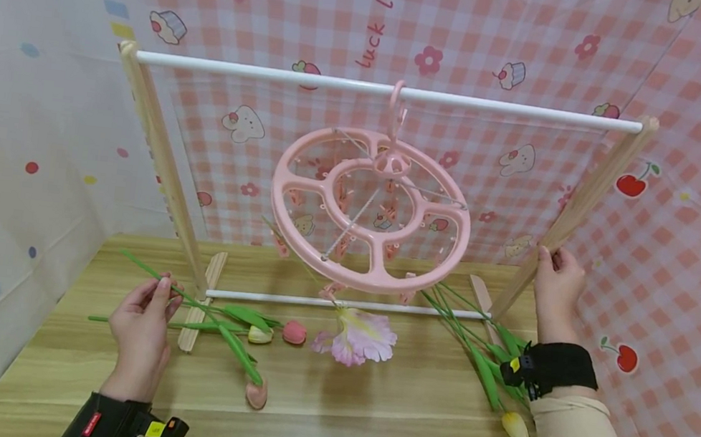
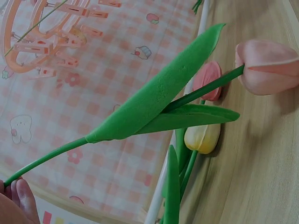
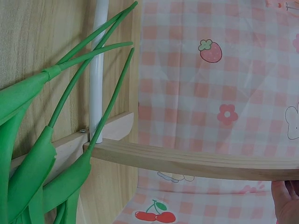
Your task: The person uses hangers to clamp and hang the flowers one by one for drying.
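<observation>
My left hand (image 1: 142, 321) pinches the green stem of a pale pink artificial tulip (image 2: 268, 67) near its lower end; its bloom points toward the front. Beneath and beside it, a pink tulip (image 1: 295, 332) and a yellow tulip (image 1: 260, 336) lie by the rack's left foot. My right hand (image 1: 559, 289) grips the right wooden post (image 1: 588, 188) of the rack with thumb and fingers. From the rack's white top bar (image 1: 244, 71) hangs a round pink clip hanger (image 1: 382, 281). A ruffled pink-lilac flower (image 1: 363, 335) dangles from one of its clips.
Long-leaved tulips, one with a yellow bloom (image 1: 515, 427), lie across the lower white bar (image 1: 289, 299) at the right. The left wooden post (image 1: 160, 146) stands behind my left hand. Patterned cloth (image 1: 347, 23) surrounds the wooden table (image 1: 365, 429) at the back and sides.
</observation>
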`<state>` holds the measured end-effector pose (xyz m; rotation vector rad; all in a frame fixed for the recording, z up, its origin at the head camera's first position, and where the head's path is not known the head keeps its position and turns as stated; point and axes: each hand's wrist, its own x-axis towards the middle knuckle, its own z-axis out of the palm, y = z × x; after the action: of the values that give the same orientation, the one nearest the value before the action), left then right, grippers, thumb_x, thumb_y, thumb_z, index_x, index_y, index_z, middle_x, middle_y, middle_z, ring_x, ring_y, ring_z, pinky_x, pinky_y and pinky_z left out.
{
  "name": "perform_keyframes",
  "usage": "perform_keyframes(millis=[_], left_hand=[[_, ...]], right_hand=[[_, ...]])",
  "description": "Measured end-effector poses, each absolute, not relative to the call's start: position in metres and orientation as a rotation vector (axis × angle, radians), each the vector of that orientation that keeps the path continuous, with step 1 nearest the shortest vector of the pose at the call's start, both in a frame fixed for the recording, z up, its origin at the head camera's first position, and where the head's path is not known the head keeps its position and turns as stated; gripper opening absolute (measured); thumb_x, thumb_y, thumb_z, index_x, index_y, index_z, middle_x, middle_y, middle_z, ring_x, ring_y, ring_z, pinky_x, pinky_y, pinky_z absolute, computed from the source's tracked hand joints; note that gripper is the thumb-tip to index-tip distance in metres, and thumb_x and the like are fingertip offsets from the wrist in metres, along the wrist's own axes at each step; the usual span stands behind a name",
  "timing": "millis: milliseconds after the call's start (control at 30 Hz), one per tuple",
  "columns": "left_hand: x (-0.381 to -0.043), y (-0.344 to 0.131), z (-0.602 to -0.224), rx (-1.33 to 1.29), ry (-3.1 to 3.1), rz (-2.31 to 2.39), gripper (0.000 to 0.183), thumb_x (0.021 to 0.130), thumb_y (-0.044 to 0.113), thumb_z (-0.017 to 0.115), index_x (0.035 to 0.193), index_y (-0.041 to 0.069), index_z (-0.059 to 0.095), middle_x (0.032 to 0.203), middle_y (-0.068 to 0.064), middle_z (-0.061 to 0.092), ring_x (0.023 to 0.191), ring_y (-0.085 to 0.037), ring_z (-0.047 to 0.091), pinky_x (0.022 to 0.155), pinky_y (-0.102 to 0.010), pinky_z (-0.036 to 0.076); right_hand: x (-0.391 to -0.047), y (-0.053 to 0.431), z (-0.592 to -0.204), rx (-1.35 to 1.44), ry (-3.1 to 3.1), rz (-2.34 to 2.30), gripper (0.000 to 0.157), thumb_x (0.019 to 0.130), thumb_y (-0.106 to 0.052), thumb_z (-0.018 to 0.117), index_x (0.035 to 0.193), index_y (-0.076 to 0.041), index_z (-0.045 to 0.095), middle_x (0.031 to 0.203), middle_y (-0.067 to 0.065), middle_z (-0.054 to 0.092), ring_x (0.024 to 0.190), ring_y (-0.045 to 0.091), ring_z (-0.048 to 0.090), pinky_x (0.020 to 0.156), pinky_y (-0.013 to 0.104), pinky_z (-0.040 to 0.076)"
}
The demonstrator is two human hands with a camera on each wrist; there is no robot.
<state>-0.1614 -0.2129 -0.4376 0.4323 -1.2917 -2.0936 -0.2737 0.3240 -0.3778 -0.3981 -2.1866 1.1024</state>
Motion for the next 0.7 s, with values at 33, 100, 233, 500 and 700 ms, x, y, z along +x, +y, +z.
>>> perform_keyframes(millis=[33,100,233,500,700], left_hand=[[-0.1615,-0.2128,-0.4375,0.428,-1.284,-2.094,0.022,0.083,0.01,0.067,0.098,-0.005,0.065,0.097,-0.01,0.065,0.079,-0.015,0.063,0.07,-0.021,0.053],[-0.1615,-0.2126,-0.4375,0.423,-1.273,-2.099,0.02,0.082,0.009,0.067,0.096,-0.005,0.066,0.095,-0.009,0.065,0.078,-0.015,0.064,0.07,-0.021,0.053],[-0.1609,-0.2115,-0.4369,0.415,-1.269,-2.108,0.015,0.082,0.008,0.067,0.092,-0.002,0.067,0.093,-0.008,0.066,0.077,-0.014,0.064,0.069,-0.02,0.053],[-0.1592,-0.2099,-0.4336,0.446,-1.275,-2.117,0.019,0.081,0.01,0.069,0.094,-0.003,0.067,0.093,-0.008,0.066,0.078,-0.015,0.064,0.068,-0.019,0.053],[-0.1575,-0.2085,-0.4346,0.407,-1.298,-2.104,0.017,0.082,0.01,0.067,0.094,-0.002,0.067,0.093,-0.007,0.067,0.078,-0.015,0.064,0.069,-0.019,0.053]], right_hand=[[-0.2738,0.3241,-0.3778,-0.395,-2.183,1.105,0.039,0.096,-0.031,0.049,0.11,0.001,0.064,0.105,0.015,0.065,0.086,0.012,0.06,0.068,0.013,0.048],[-0.2742,0.3245,-0.378,-0.387,-2.17,1.103,0.037,0.095,-0.029,0.051,0.11,0.002,0.065,0.104,0.016,0.065,0.084,0.01,0.06,0.067,0.011,0.047],[-0.2751,0.326,-0.3774,-0.391,-2.154,1.103,0.035,0.095,-0.027,0.053,0.109,0.002,0.065,0.103,0.016,0.066,0.08,0.003,0.058,0.065,0.008,0.045],[-0.276,0.3258,-0.3757,-0.427,-2.189,1.099,0.037,0.095,-0.029,0.052,0.11,0.002,0.065,0.106,0.014,0.065,0.084,0.005,0.059,0.07,0.011,0.048],[-0.2739,0.3263,-0.3729,-0.446,-2.246,1.111,0.04,0.096,-0.033,0.049,0.116,-0.001,0.063,0.111,0.013,0.064,0.091,0.012,0.06,0.074,0.016,0.049]])
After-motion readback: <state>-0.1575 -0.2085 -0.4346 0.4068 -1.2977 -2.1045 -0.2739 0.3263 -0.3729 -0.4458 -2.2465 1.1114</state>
